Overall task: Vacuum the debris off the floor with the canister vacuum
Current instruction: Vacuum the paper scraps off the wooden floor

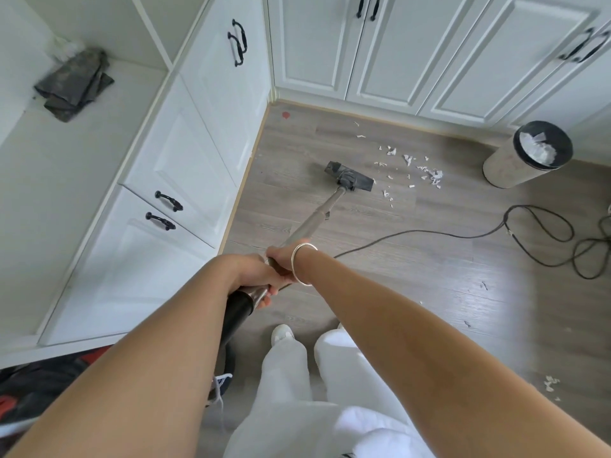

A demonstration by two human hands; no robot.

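Note:
A metal vacuum wand [314, 216] slants from my hands down to a dark floor head [350, 176] lying flat on the grey wood floor. My left hand [254, 276] grips the wand's lower end where the black hose [236, 315] joins. My right hand [281, 257], with a silver bangle on the wrist, grips the wand just above it. White paper scraps [413, 166] are scattered on the floor to the right of the head. A few more scraps [550, 383] lie at the lower right. The canister body is mostly hidden behind my left arm.
White cabinets [185, 153] line the left and far sides. A round bin [529, 153] with crumpled paper stands at the right. A black power cord [545, 236] loops over the floor on the right. A grey cloth [74, 84] lies on the bench at left.

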